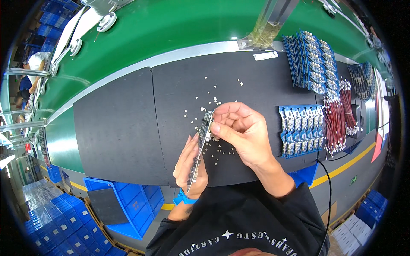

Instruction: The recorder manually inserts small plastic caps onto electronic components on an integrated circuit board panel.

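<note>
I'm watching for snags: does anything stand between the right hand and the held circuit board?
Nothing visible does: the right hand is right at the upper end of the circuit board. Loose white pieces lie scattered on the black mat.

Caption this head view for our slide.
Left hand supports a circuit board, right hand touching it, over black mat strewn with white pieces.

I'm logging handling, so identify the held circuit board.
The edge-on board between the left hand and right hand; the other boards sit at right, untouched.
</note>
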Demonstrator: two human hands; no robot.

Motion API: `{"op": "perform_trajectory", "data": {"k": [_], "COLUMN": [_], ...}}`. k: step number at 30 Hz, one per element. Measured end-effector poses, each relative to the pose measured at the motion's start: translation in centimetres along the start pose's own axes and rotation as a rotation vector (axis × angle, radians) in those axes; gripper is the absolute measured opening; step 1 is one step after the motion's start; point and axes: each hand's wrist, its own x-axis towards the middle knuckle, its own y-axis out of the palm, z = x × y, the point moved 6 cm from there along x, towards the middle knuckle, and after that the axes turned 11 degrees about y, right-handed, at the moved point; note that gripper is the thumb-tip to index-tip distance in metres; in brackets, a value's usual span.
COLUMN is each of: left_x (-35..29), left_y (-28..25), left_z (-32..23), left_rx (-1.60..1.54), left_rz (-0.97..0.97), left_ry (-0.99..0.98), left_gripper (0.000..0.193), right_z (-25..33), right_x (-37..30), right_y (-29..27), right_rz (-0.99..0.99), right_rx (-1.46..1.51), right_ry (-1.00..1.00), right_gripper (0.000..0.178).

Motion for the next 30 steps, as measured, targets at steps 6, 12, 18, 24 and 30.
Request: {"op": "perform_trajectory", "data": {"k": [6, 12, 18, 24, 30], "left_x": [-0.7, -0.6, -2.1, 4.2, 4.5], "left_y": [-0.6, -0.7, -1.1, -1.5, -0.9], "left_z": [1.0, 0.9, 1.8, -2.0, -1.4], "left_rx": [-0.030, -0.052, 0.086, 0.274, -0.491], "left_rz": [-0.026, -0.017, 0.068, 0.207, 0.408], "left_ry": [-0.175, -0.163, -0.186, 0.218, -0.428], "left_gripper": [0.018, 0.015, 0.022, 0.023, 0.040], "right_z": [-0.5, -1.6, -2.1, 0.2, 3.0], "right_x": [0.3, 0.5, 0.6, -1.4, -5.1], "right_y": [-0.5, -0.3, -0.2, -2.0, -4.0], "right_rz": [-0.005, -0.069, -0.025, -0.210, -0.144], "right_rx": [-0.028, -0.018, -0.091, -0.733, -0.440], "right_ry": [0.009, -0.008, -0.009, -0.410, -0.417], "right_gripper": [0.024, 0.024, 0.023, 0.037, 0.071]}}
